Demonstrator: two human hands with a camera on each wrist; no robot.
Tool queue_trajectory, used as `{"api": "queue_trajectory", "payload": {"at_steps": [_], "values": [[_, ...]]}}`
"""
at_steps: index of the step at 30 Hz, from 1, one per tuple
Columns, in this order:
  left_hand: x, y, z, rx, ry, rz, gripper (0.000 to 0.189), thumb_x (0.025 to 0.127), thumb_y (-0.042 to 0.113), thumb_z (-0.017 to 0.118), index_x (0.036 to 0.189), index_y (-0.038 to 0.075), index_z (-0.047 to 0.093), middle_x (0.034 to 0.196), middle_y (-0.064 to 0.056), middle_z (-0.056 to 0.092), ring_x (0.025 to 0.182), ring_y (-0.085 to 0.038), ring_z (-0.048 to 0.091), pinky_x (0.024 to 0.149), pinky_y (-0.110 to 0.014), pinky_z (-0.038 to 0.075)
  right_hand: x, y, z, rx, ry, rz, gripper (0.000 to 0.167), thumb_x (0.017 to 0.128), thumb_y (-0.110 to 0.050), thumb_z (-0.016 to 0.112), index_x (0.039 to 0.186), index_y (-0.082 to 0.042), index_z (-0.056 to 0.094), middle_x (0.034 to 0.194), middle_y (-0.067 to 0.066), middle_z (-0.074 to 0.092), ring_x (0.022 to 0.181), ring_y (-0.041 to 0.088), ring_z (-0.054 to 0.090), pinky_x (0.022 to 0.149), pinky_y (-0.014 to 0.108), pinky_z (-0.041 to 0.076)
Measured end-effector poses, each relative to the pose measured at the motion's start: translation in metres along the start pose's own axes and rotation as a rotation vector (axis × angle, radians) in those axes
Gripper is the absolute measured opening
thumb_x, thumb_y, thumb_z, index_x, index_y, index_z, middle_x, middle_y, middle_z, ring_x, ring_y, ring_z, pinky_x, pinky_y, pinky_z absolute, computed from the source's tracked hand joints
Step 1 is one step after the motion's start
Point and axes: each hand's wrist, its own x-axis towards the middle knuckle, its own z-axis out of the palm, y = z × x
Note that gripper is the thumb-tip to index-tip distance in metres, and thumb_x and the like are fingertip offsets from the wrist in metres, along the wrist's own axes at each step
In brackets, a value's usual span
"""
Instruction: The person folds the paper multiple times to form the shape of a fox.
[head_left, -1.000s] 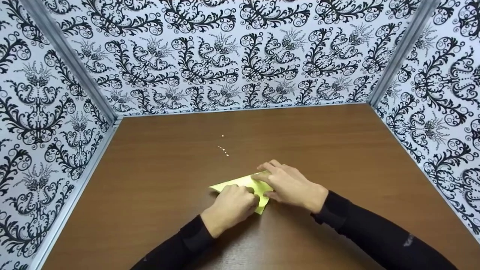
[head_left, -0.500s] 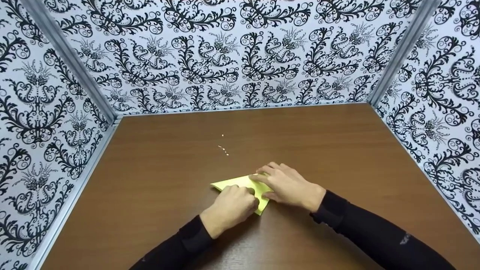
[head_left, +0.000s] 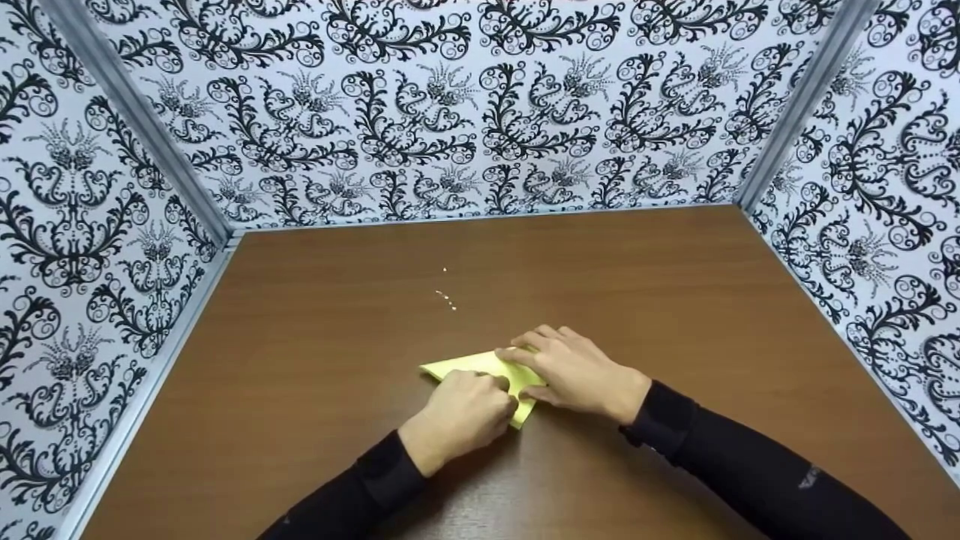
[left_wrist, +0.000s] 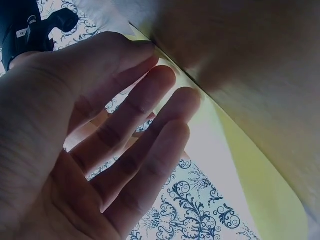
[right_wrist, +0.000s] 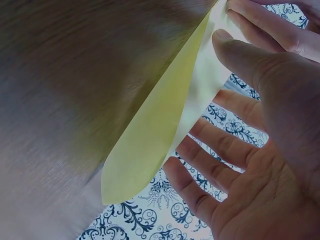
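Note:
A folded sheet of yellow paper (head_left: 472,365) lies on the table, with one long corner pointing left. My left hand (head_left: 466,411) lies over its near edge, fingers bent. In the left wrist view, thumb and index fingertips come together at the paper's (left_wrist: 262,185) edge, the other fingers loosely curved beneath. My right hand (head_left: 581,375) rests on the right end of the paper with fingers spread and mostly straight. The right wrist view shows the paper (right_wrist: 150,120) with a raised, curved fold, and the fingertips against its far side.
The brown wooden table (head_left: 315,315) has several small white specks (head_left: 448,299) beyond the paper. Patterned black-and-white walls (head_left: 480,112) enclose it at the back and sides, with grey metal posts (head_left: 795,105) in the corners.
The hands stay almost in place on the paper. The right fingers and thumb have shifted slightly left and toward the near side; the paper's left corner lies a little higher in view.

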Motion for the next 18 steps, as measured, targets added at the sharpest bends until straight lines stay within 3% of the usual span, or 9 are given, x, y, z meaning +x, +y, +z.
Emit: {"api": "queue_trajectory", "payload": {"at_steps": [9, 18], "values": [[-0.0013, -0.0045, -0.0041, -0.007, -0.032, 0.039, 0.02, 0.083, 0.029, 0.1, 0.076, 0.03, 0.081, 0.08, 0.013, 0.076, 0.063, -0.008, 0.068, 0.053, -0.028, 0.056, 0.0, 0.0011, 0.0019, 0.0, -0.018, 0.003, 0.068, 0.101, -0.041, 0.094, 0.161, -0.02, 0.071, 0.149, 0.012, 0.077, 0.133, 0.035, 0.074, 0.096, 0.051, 0.063], [-0.0012, -0.0067, -0.0021, -0.027, -0.045, 0.033, 0.019, 0.086, 0.028, 0.098, 0.077, 0.03, 0.082, 0.081, 0.014, 0.078, 0.063, -0.007, 0.068, 0.053, -0.027, 0.055, 0.0014, 0.0018, 0.0027, 0.012, -0.023, 0.014, 0.069, 0.1, -0.039, 0.094, 0.162, -0.02, 0.07, 0.15, 0.011, 0.077, 0.134, 0.035, 0.073, 0.098, 0.052, 0.063]]}}
